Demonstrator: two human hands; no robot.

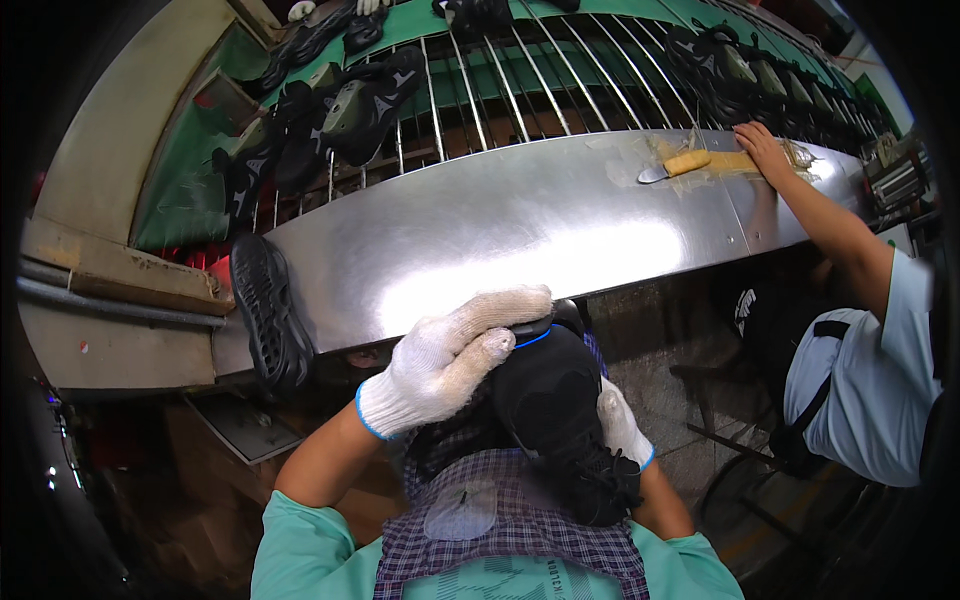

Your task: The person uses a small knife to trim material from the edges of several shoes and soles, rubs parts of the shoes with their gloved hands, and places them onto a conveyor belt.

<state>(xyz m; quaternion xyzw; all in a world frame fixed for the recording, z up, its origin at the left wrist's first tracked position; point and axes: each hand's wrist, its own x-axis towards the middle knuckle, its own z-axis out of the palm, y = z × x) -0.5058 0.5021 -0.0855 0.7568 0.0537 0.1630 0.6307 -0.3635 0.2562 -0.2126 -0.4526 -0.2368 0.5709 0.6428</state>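
A black shoe point(550, 395) is held in front of my chest, with its laces toward me and a thin blue line along its far end. My left hand point(440, 358), in a white knit glove with a blue cuff, is closed on that far end, fingers over it and thumb at its side. My right hand point(624, 428), gloved alike, grips the shoe's right side; its fingers are partly hidden behind the shoe. To the left, a black moulded shoe sole point(268, 312) lies across the edge of the metal ledge.
Beyond the shiny metal ledge point(480, 220) runs a rack of metal rollers point(520, 85). Black shoes point(350, 110) sit at its left, others point(730, 70) at its right. A yellow-handled spatula point(686, 163) lies near a co-worker's bare hand point(765, 150).
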